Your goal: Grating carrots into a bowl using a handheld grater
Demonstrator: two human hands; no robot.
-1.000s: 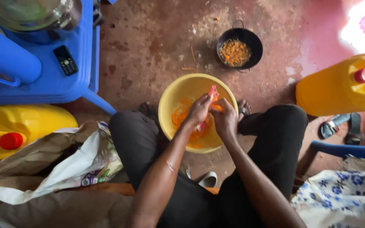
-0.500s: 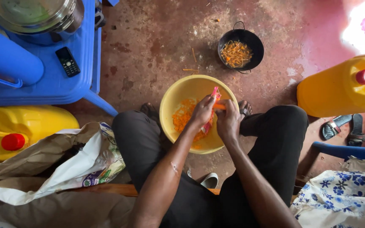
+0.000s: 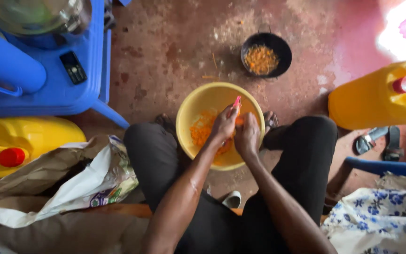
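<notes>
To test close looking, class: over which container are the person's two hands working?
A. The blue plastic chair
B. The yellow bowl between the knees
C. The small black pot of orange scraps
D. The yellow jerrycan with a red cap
B: the left hand and right hand meet over the yellow bowl, which holds orange shreds.

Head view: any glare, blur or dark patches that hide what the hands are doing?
Head view: the top right corner is blown out by bright light, washing out the floor there; the yellow bowl and both hands, left hand and right hand, are evenly lit and fairly sharp; the pink-handled tool is small, its working end hidden; the lap and lower edge are dark.
</notes>
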